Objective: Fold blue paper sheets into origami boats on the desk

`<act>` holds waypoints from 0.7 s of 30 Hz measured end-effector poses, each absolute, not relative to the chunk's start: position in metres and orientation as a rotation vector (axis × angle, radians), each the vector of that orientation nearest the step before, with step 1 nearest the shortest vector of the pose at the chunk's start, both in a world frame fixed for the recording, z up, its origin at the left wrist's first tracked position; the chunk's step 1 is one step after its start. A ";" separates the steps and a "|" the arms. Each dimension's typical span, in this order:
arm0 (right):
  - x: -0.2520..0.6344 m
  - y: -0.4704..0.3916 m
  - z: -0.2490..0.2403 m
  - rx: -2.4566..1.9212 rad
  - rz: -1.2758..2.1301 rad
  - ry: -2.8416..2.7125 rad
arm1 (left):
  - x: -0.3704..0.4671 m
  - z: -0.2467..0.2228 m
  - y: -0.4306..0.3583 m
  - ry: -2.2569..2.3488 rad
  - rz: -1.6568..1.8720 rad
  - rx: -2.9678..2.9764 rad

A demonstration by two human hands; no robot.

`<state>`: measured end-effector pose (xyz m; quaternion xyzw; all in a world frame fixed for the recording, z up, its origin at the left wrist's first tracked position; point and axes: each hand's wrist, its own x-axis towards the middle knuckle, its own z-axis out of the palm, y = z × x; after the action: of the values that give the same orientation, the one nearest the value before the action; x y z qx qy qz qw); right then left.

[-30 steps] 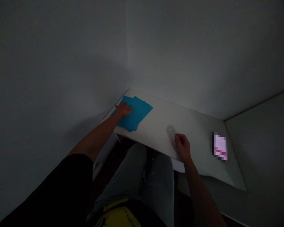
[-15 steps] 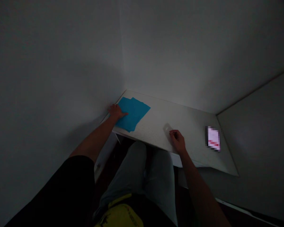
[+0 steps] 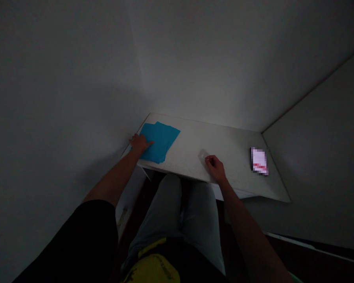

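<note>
Overlapping blue sheets [image 3: 161, 140] lie on the left part of the white table [image 3: 191, 135]. My left hand [image 3: 139, 142] rests at their left edge with its fingers spread and its thumb over the blue surface. Over the middle of the table, my right hand [image 3: 216, 168] has its fingers curled and the fingertips pressed together. Something small and pale may be at those fingertips, but it is too small and dim to make out. The right hand is apart from the sheets.
A blurred pink and white object with a dark edge [image 3: 259, 161] lies on the table's right part. Walls border the table at the left, back and right. My legs [image 3: 171, 204] are below its front edge.
The camera view has turned slightly, so the table, sheets and both hands appear a little further left. The top sheets look slightly shifted against each other; the hands keep nearly the same pose.
</note>
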<state>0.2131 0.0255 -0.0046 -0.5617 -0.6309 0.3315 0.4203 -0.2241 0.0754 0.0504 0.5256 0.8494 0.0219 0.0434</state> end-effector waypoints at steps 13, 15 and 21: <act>0.210 0.025 -0.002 -1.367 0.834 -1.607 | -0.221 0.058 0.076 2.624 0.059 1.550; 0.210 0.025 -0.003 -1.370 0.836 -1.607 | -0.220 0.057 0.077 2.651 0.086 1.562; 0.211 0.027 -0.009 -1.365 0.851 -1.593 | -0.227 0.059 0.085 2.537 0.145 1.538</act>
<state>0.2111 0.0266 -0.0091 -0.5458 -0.6370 0.3403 0.4249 -0.2267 0.0848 0.0591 0.5158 0.8510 0.0488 0.0857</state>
